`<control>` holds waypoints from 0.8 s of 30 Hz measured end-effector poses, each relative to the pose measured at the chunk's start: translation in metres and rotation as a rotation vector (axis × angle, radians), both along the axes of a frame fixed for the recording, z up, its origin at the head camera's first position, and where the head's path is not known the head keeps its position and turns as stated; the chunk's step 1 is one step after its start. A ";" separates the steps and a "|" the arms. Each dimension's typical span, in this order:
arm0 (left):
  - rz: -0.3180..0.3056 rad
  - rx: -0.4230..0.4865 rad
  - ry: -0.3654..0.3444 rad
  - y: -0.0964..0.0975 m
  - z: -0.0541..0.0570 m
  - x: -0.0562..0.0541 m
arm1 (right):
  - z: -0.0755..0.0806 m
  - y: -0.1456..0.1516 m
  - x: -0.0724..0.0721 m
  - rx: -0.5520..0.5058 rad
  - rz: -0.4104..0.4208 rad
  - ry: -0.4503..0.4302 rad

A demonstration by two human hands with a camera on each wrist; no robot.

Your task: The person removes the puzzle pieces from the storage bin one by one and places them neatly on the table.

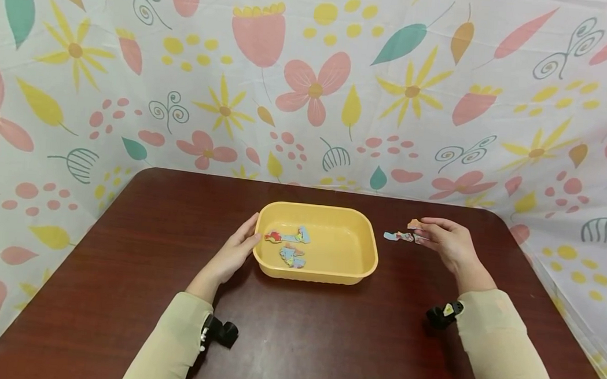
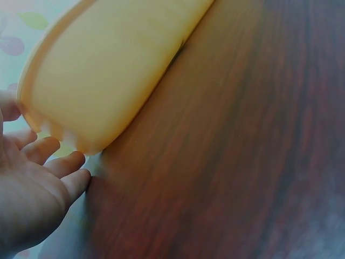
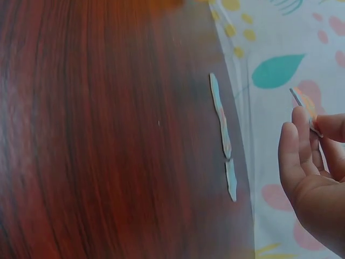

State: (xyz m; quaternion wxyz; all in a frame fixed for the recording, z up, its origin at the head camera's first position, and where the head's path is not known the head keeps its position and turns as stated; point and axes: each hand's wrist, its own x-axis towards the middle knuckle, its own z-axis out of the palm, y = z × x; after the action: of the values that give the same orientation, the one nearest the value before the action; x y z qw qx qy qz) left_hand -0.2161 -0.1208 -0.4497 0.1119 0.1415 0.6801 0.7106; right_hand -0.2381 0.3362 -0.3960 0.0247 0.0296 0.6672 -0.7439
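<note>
In the head view my left hand (image 1: 230, 256) is at the left end of a yellow plastic basin (image 1: 334, 277). Its fingertips rest against the outer wall, seen also in the left wrist view, with the thumb by the rim. My right hand (image 1: 450, 245), to the right of the basin, pinches an orange-edged jigsaw puzzle piece (image 3: 303, 103) between thumb and fingers, raised above the table. Just below it on the tabletop lie light-blue puzzle pieces (image 3: 222, 116) in a row. Inside the basin are a red puzzle piece (image 1: 273, 237) and several blue-and-yellow pieces (image 1: 292, 257).
The dark brown wooden table (image 1: 294, 339) ends against a white floral cloth (image 1: 311, 143) hanging behind and at both sides. Small black devices (image 1: 220, 330) are strapped at both wrists over light sleeves (image 1: 502, 346).
</note>
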 end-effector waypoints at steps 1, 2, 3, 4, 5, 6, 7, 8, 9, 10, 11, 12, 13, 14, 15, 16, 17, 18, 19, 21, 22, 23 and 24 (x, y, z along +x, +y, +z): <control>0.000 -0.002 0.001 0.000 0.000 0.000 | 0.000 0.002 0.000 0.003 -0.006 -0.004; 0.000 -0.002 0.001 0.000 0.000 0.000 | -0.001 0.004 0.000 0.004 -0.010 -0.009; 0.001 -0.002 0.000 -0.001 0.000 0.000 | -0.001 0.006 0.000 0.004 -0.012 -0.012; 0.001 -0.001 -0.001 -0.001 0.000 0.000 | -0.001 0.008 0.000 0.005 -0.014 -0.015; 0.000 -0.002 0.000 -0.001 0.000 0.000 | -0.001 0.010 0.000 0.000 -0.017 -0.019; 0.000 -0.001 0.000 -0.001 0.000 0.000 | -0.001 0.013 0.000 -0.002 -0.019 -0.023; 0.000 -0.002 -0.001 -0.001 0.000 0.000 | 0.000 0.015 0.000 -0.004 -0.022 -0.026; 0.000 -0.001 -0.002 -0.001 0.000 0.000 | 0.000 0.018 0.000 -0.008 -0.025 -0.029; -0.001 -0.002 -0.001 -0.001 0.000 0.000 | 0.000 0.021 0.000 -0.009 -0.029 -0.030; -0.001 -0.002 -0.002 -0.001 0.000 0.000 | -0.001 0.024 0.000 -0.011 -0.034 -0.033; 0.000 -0.002 -0.002 -0.001 0.000 0.000 | -0.001 0.026 0.000 -0.013 -0.038 -0.035; 0.002 -0.001 -0.003 -0.001 0.000 0.001 | -0.001 0.028 0.000 -0.011 -0.041 -0.037; 0.003 -0.001 -0.004 -0.001 0.001 0.001 | -0.001 0.031 0.000 -0.012 -0.045 -0.039; 0.005 0.000 -0.005 -0.001 0.001 0.001 | -0.002 0.032 -0.001 -0.007 -0.048 -0.040; 0.004 0.002 -0.005 -0.001 0.001 0.001 | -0.002 0.034 -0.001 0.000 -0.052 -0.040; 0.005 0.004 -0.006 0.000 0.001 0.001 | -0.003 0.036 -0.001 0.006 -0.055 -0.040; 0.006 0.006 -0.007 0.000 0.001 0.001 | -0.004 0.037 -0.002 0.015 -0.057 -0.040; 0.005 0.007 -0.008 0.000 0.000 0.001 | -0.005 0.038 -0.002 0.027 -0.060 -0.041; 0.003 0.007 -0.008 0.000 0.000 0.001 | -0.006 0.040 -0.002 0.035 -0.062 -0.043; -0.001 0.007 -0.006 -0.001 0.000 0.000 | -0.008 0.042 -0.002 0.052 -0.064 -0.048; -0.002 0.007 -0.007 -0.001 0.000 0.000 | -0.009 0.044 -0.002 0.060 -0.065 -0.053; -0.002 0.007 -0.008 -0.001 0.000 0.000 | -0.010 0.045 -0.002 0.073 -0.066 -0.059; -0.002 0.007 -0.008 -0.001 0.000 0.000 | -0.011 0.046 -0.002 0.091 -0.069 -0.067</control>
State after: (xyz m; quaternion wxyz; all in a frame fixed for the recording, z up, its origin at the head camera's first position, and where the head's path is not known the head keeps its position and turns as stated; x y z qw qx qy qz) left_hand -0.2158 -0.1213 -0.4498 0.1147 0.1397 0.6769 0.7135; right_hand -0.2398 0.3826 -0.4066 0.0203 0.0785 0.6975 -0.7120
